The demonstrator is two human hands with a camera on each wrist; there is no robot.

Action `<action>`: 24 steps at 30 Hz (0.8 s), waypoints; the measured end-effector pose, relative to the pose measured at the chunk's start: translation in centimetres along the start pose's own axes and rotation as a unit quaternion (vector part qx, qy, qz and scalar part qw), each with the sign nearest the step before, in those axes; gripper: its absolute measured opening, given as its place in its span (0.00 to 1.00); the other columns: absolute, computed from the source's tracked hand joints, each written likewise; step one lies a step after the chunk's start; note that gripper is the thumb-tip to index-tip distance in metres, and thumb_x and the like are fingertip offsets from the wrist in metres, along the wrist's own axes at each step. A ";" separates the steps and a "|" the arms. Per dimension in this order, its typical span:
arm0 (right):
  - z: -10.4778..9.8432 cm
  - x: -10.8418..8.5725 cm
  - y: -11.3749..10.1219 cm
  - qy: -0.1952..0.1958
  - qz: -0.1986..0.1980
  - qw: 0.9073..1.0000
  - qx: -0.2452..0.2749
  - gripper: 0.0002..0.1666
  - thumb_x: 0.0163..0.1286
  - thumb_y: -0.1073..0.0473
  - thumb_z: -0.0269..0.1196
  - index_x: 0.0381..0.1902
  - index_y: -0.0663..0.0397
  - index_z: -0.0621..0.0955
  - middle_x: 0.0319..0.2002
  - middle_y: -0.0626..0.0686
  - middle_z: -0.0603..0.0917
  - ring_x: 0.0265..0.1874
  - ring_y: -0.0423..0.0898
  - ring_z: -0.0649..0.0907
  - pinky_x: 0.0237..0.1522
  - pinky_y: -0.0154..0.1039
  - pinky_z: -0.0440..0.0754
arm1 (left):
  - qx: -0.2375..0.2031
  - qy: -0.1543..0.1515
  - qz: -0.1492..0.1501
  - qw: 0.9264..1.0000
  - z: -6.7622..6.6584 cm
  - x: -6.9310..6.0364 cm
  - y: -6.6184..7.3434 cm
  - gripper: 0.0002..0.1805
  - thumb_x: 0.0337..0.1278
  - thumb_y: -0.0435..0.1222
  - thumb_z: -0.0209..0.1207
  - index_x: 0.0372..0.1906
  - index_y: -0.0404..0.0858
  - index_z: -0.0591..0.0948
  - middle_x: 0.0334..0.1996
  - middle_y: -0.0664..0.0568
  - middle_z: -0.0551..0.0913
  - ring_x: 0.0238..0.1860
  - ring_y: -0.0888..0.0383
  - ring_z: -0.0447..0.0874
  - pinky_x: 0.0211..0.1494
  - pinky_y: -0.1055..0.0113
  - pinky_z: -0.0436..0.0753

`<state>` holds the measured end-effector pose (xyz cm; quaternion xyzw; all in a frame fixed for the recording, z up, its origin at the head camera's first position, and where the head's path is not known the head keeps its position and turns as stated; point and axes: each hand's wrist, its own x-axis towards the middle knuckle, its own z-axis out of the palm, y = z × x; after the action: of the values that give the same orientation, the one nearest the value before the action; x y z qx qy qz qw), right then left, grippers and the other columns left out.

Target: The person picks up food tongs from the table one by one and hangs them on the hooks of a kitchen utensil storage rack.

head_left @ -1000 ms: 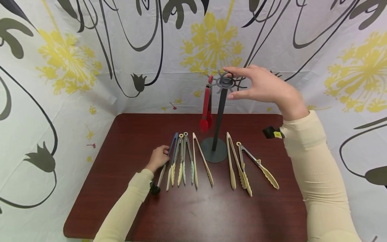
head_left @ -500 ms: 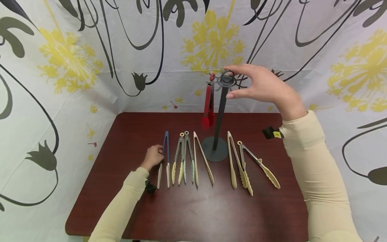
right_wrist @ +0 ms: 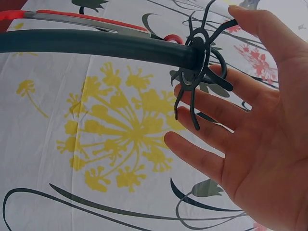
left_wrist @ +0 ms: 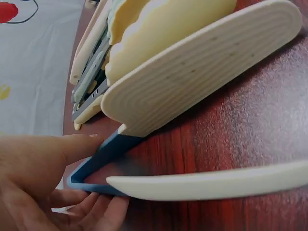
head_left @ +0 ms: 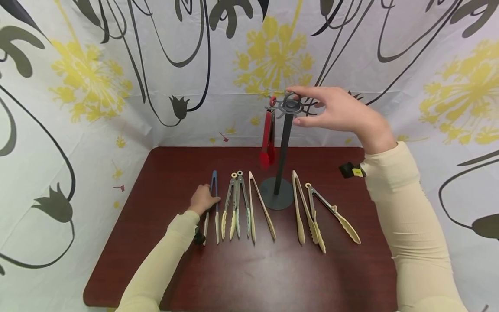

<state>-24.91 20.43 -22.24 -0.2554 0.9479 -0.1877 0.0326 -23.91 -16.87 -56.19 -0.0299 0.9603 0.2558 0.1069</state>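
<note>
In the head view my left hand is at the blue-handled tongs lying at the left of the row. The left wrist view shows its thumb against one blue arm and its fingers curled at the other; the cream tips are spread apart. My right hand is at the top of the dark stand, thumb touching a hook end and the other fingers extended beside the hook ring. Red tongs hang from a hook on the stand's left side.
Right of the blue tongs lie yellow-tipped tongs, mint-tipped tongs and pale pink tongs. Beyond the stand's round base lie another pale pair and yellow-tipped tongs. A patterned cloth stands behind the table.
The blue tongs have shifted left, away from the yellow-tipped pair, and their arms are spread. My left thumb now reaches across them to the right arm. My right hand stays at the stand's top.
</note>
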 end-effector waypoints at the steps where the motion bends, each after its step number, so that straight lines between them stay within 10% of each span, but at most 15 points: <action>1: 0.0 0.0 0.0 0.002 0.002 1.000 0.002 0.45 0.65 0.33 0.63 0.75 0.18 0.56 0.76 0.47 0.64 0.73 0.56 0.68 0.69 0.61 0.65 | 0.003 0.003 -0.003 1.000 0.1 0.0 0.0 0.38 0.58 0.44 0.66 0.66 0.24 0.70 0.58 0.31 0.75 0.48 0.40 0.81 0.49 0.46 0.82; 12: 0.3 -0.1 0.1 0.013 0.008 1.000 0.013 0.44 0.64 0.31 0.62 0.74 0.15 0.57 0.76 0.44 0.64 0.62 0.61 0.78 0.66 0.59 0.71 | -0.031 0.043 -0.028 0.998 -0.4 0.2 0.0 0.34 0.55 0.45 0.64 0.64 0.32 0.72 0.46 0.37 0.84 0.41 0.44 0.85 0.43 0.50 0.82; 24: 0.5 0.1 0.2 0.018 0.004 1.000 0.005 0.45 0.63 0.30 0.62 0.75 0.16 0.57 0.76 0.45 0.63 0.65 0.59 0.76 0.65 0.57 0.72 | -0.060 0.156 0.080 0.983 -4.1 0.1 3.1 0.39 0.53 0.42 0.66 0.72 0.42 0.68 0.34 0.45 0.83 0.24 0.54 0.77 0.23 0.66 0.70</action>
<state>-25.02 20.37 -22.79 -0.2484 0.9483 -0.1966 0.0173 -25.12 -16.18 -51.28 0.0013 0.9475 0.3126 -0.0668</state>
